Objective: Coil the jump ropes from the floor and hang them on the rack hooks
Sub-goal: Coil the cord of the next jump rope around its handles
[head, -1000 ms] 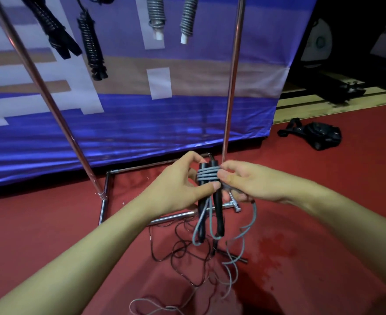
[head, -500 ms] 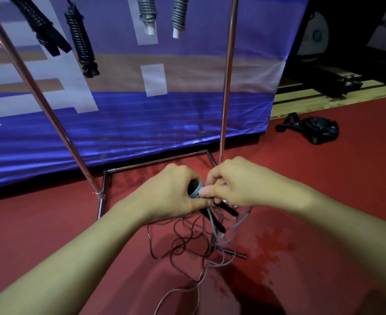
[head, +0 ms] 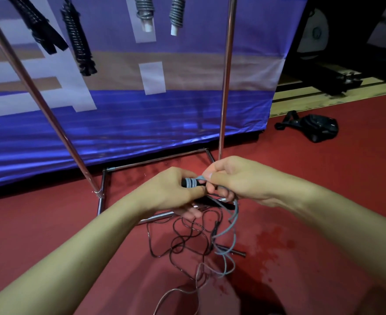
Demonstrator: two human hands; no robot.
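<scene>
My left hand (head: pixel 173 192) grips the black handles (head: pixel 212 202) of a jump rope, which lie nearly level. Several turns of its grey cord (head: pixel 192 183) are wound round the handles near their left end. My right hand (head: pixel 235 178) pinches that grey cord just right of the turns. The loose rest of the cord (head: pixel 230 233) hangs down to the red floor. A thin black rope (head: pixel 182 242) lies tangled on the floor below my hands. Coiled ropes hang from the rack above: two black ones (head: pixel 78 39) and two grey ones (head: pixel 144 10).
The metal rack's slanted left pole (head: pixel 39 96), upright right pole (head: pixel 226 71) and floor frame (head: pixel 155 159) stand right in front of me. A blue banner (head: pixel 142 123) hangs behind. A black bag (head: pixel 314 127) lies on the floor at the right.
The handles tipped from upright to nearly level. My right hand came over them with the cord, adding to the turns, and both hands shifted slightly lower.
</scene>
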